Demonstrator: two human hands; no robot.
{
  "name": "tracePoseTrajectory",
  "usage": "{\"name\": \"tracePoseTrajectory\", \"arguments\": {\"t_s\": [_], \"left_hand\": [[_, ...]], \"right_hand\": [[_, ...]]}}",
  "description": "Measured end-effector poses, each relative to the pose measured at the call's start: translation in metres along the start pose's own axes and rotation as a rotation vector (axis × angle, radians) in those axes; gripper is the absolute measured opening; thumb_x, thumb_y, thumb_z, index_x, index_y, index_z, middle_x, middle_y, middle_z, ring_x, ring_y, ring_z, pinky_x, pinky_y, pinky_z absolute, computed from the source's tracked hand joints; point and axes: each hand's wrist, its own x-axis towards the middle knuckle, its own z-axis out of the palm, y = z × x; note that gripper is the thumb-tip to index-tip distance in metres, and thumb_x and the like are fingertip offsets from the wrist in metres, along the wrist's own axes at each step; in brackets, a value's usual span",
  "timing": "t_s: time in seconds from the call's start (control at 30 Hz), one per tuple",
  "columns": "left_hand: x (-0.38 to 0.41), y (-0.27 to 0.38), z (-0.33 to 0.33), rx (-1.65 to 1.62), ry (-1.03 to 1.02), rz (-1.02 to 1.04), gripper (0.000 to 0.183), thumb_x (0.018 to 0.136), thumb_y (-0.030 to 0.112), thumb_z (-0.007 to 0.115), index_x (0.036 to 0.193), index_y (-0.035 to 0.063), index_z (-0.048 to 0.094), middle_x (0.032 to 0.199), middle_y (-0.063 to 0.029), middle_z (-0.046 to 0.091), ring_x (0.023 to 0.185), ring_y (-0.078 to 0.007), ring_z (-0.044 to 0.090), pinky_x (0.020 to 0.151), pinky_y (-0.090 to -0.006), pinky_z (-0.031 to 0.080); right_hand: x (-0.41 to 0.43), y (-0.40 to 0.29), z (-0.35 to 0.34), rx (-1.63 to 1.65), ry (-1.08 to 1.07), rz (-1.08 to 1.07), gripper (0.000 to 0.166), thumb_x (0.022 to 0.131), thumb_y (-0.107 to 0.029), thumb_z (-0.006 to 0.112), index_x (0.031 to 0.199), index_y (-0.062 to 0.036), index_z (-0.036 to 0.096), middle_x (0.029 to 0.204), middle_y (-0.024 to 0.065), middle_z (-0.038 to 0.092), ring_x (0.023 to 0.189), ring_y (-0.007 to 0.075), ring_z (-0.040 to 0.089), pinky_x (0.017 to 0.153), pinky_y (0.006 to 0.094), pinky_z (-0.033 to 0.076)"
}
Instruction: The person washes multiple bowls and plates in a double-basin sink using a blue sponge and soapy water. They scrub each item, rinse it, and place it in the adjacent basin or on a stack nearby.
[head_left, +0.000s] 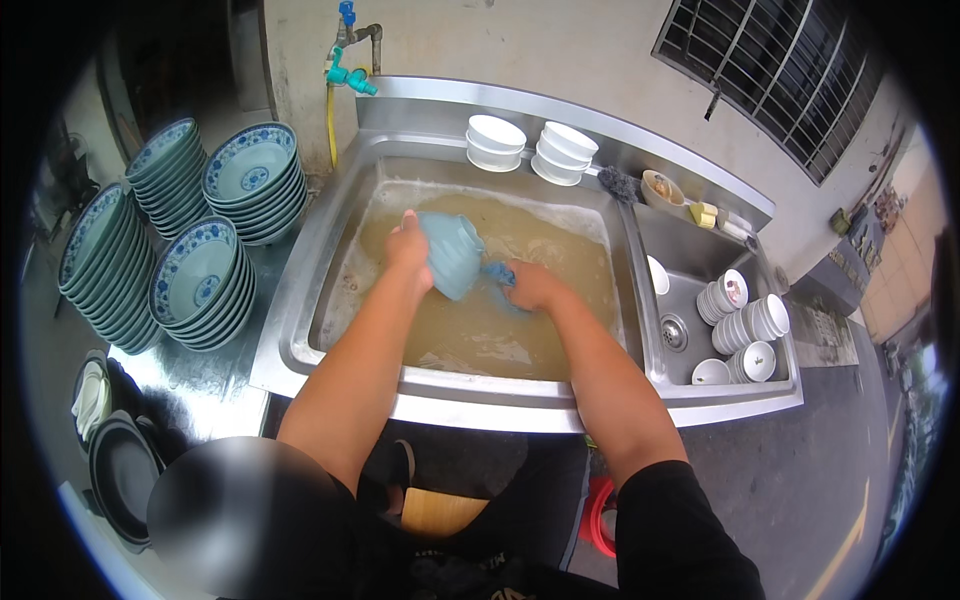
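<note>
My left hand grips a pale blue-green bowl by its side, tilted so that its outer wall shows. It is held over the large stainless steel sink basin, just above murky brown water. To the right of the bowl, my right hand is closed around a blue scrubbing cloth at the water's surface. A small gap separates the cloth from the bowl. Whatever lies under the cloudy water is hidden.
Tall stacks of blue-patterned bowls crowd the metal table at left. White bowls stand on the sink's back ledge beside a dark scrubber. More white bowls fill part of the smaller basin. A teal tap projects from the wall.
</note>
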Motion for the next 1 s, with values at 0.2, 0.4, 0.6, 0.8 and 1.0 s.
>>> {"name": "tracePoseTrajectory", "arguments": {"t_s": [0.2, 0.4, 0.6, 0.8, 1.0], "left_hand": [[0.0, -0.002, -0.009, 0.059, -0.033, 0.066, 0.055, 0.112, 0.047, 0.04, 0.139, 0.0012, 0.051, 0.136, -0.0168, 0.06, 0.112, -0.0337, 0.067, 0.097, -0.0483, 0.055], [-0.015, -0.021, 0.009, 0.786, -0.213, 0.411, 0.054, 0.111, 0.043, 0.041, 0.104, -0.0042, 0.068, 0.1, -0.0195, 0.071, 0.091, -0.0286, 0.069, 0.084, -0.0423, 0.053], [-0.041, -0.015, 0.015, 0.894, -0.607, 0.306, 0.049, 0.109, 0.04, 0.049, 0.093, -0.0018, 0.069, 0.082, -0.0143, 0.068, 0.076, -0.0184, 0.059, 0.073, -0.0387, 0.049], [-0.061, 0.001, 0.026, 0.431, -0.53, 0.031, 0.044, 0.108, 0.043, 0.056, 0.116, 0.0014, 0.068, 0.106, -0.0093, 0.073, 0.092, -0.0199, 0.068, 0.085, -0.0385, 0.055], [-0.027, 0.007, 0.009, -0.008, -0.382, -0.068, 0.054, 0.106, 0.047, 0.058, 0.137, 0.0032, 0.059, 0.136, -0.0156, 0.065, 0.12, -0.0301, 0.065, 0.106, -0.0499, 0.051]], "right_hand": [[-0.007, -0.062, -0.027, 0.682, -0.074, 0.057, 0.041, 0.094, -0.028, 0.075, 0.124, -0.0037, 0.064, 0.106, 0.0099, 0.071, 0.097, 0.0206, 0.067, 0.087, 0.0373, 0.053], [-0.008, -0.11, -0.03, 1.101, 0.469, -0.191, 0.034, 0.106, -0.026, 0.06, 0.131, -0.0023, 0.061, 0.113, 0.0059, 0.067, 0.104, 0.0164, 0.061, 0.095, 0.0349, 0.048], [0.016, -0.072, -0.036, 0.8, 0.573, -0.072, 0.038, 0.11, -0.035, 0.049, 0.126, -0.0023, 0.062, 0.112, 0.0084, 0.066, 0.099, 0.0174, 0.062, 0.091, 0.0355, 0.05], [0.022, -0.007, -0.033, 1.574, 0.294, 0.354, 0.053, 0.104, -0.054, 0.058, 0.122, -0.0048, 0.065, 0.115, 0.0094, 0.07, 0.103, 0.0236, 0.066, 0.089, 0.0405, 0.053], [0.015, -0.005, -0.02, 1.637, 0.111, 0.387, 0.061, 0.096, -0.064, 0.066, 0.122, -0.0089, 0.065, 0.113, 0.0075, 0.071, 0.096, 0.0241, 0.07, 0.079, 0.0484, 0.059]]}}
